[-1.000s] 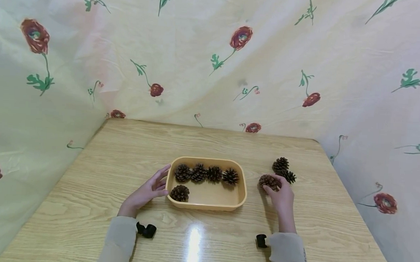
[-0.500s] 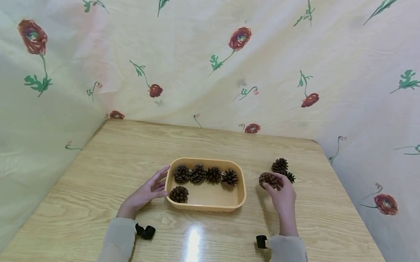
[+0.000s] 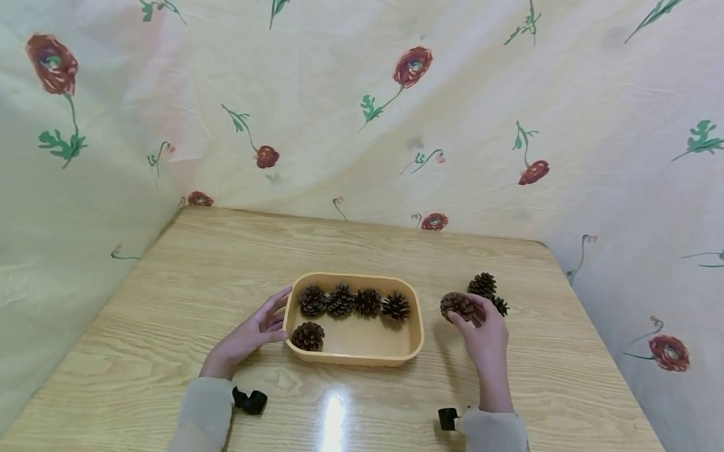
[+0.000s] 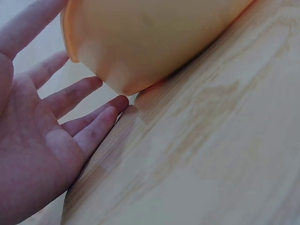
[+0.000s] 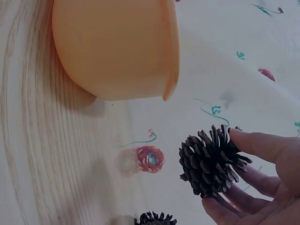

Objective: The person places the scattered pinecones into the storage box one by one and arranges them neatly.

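An orange-yellow rectangular tub [image 3: 362, 359] with rounded corners stands mid-table. Inside it, several pine cones [image 3: 341, 301] line the far side, and a single pine cone [image 3: 308, 336] sits in the near left corner. My left hand [image 3: 251, 332] rests at the tub's left end, fingers spread and fairly straight; in the left wrist view its fingertips [image 4: 121, 101] reach the tub's wall. To the right of the tub, my right hand [image 3: 484, 336] pinches a brown pine cone [image 3: 457, 306] between thumb and fingers. The right wrist view shows this pine cone [image 5: 208, 161] raised above the tabletop.
Two more pine cones [image 3: 483, 284] lie on the table just beyond my right hand, one partly hidden by it. The wooden table [image 3: 152, 298] ends at a flower-patterned cloth [image 3: 318, 116] hanging behind and at both sides. Black wrist cameras [image 3: 256, 402] sit at both cuffs.
My right hand has lifted the pine cone off the table and shifted it slightly left toward the tub. My left hand stays at the tub's left end.
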A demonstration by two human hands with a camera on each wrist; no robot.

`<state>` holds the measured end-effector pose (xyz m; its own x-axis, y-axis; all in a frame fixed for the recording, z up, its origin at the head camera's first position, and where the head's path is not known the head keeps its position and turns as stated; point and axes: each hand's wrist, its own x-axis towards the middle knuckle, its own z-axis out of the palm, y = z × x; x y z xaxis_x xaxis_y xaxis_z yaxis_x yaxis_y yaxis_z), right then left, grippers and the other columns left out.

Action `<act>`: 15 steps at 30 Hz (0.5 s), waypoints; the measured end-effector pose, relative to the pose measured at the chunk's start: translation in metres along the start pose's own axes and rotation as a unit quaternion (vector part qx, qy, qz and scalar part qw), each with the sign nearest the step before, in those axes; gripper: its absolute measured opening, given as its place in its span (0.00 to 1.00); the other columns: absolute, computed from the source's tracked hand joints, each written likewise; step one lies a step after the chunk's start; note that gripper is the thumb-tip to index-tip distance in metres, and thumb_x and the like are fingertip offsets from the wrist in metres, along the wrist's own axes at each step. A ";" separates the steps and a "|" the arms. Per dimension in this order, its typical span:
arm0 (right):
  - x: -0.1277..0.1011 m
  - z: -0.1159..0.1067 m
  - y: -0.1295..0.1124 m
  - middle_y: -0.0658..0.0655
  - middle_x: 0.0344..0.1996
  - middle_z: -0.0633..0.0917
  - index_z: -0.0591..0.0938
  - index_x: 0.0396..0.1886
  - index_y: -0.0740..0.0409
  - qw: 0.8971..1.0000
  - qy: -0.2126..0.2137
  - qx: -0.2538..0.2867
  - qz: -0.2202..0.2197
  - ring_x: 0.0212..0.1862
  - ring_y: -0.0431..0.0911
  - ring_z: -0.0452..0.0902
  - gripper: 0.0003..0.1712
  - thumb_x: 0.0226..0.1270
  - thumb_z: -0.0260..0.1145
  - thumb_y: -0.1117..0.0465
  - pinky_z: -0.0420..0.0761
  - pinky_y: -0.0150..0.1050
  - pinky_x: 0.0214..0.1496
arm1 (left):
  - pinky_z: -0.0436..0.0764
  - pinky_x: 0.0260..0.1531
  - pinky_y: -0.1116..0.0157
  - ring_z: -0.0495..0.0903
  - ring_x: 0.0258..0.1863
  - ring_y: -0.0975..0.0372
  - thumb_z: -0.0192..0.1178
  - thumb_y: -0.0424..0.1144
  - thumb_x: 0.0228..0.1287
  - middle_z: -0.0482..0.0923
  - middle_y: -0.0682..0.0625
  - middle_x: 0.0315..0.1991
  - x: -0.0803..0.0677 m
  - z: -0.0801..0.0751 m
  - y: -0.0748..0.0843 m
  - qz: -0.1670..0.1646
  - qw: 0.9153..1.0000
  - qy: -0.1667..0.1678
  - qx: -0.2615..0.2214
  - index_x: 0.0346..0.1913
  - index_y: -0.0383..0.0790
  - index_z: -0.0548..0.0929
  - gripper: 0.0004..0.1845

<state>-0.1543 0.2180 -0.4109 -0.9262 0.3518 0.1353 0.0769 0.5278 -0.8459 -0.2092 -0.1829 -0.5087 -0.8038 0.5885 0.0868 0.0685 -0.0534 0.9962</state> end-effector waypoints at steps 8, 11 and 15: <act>-0.005 0.006 -0.006 0.68 0.57 0.72 0.70 0.58 0.66 1.000 -0.010 0.018 -0.020 0.61 0.60 0.67 0.28 0.57 0.67 0.67 0.71 0.46 0.62 | 0.50 0.68 0.50 0.49 0.69 0.43 0.59 0.31 0.60 0.42 0.41 0.73 0.000 0.000 0.000 0.012 1.000 -0.006 -0.009 0.73 0.53 0.44 0.45; -0.007 0.007 -0.008 0.67 0.57 0.72 0.71 0.57 0.65 0.999 -0.010 0.017 -0.025 0.61 0.59 0.67 0.28 0.57 0.67 0.66 0.72 0.46 0.61 | 0.50 0.68 0.50 0.49 0.69 0.43 0.59 0.31 0.60 0.42 0.42 0.73 0.000 0.001 0.000 0.012 1.000 -0.006 -0.007 0.73 0.54 0.44 0.45; -0.009 0.009 -0.011 0.66 0.56 0.72 0.71 0.57 0.64 0.999 -0.016 0.013 -0.029 0.60 0.58 0.67 0.28 0.57 0.68 0.66 0.72 0.46 0.60 | 0.50 0.68 0.50 0.49 0.69 0.43 0.60 0.31 0.60 0.42 0.42 0.73 0.000 0.001 0.000 0.011 1.000 -0.005 -0.004 0.73 0.55 0.44 0.46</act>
<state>-0.1498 0.2021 -0.4073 -0.9400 0.2968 0.1684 0.0137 0.5259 -0.8504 -0.2087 -0.1824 -0.5088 -0.7966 0.5946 0.1089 0.0809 -0.0737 0.9940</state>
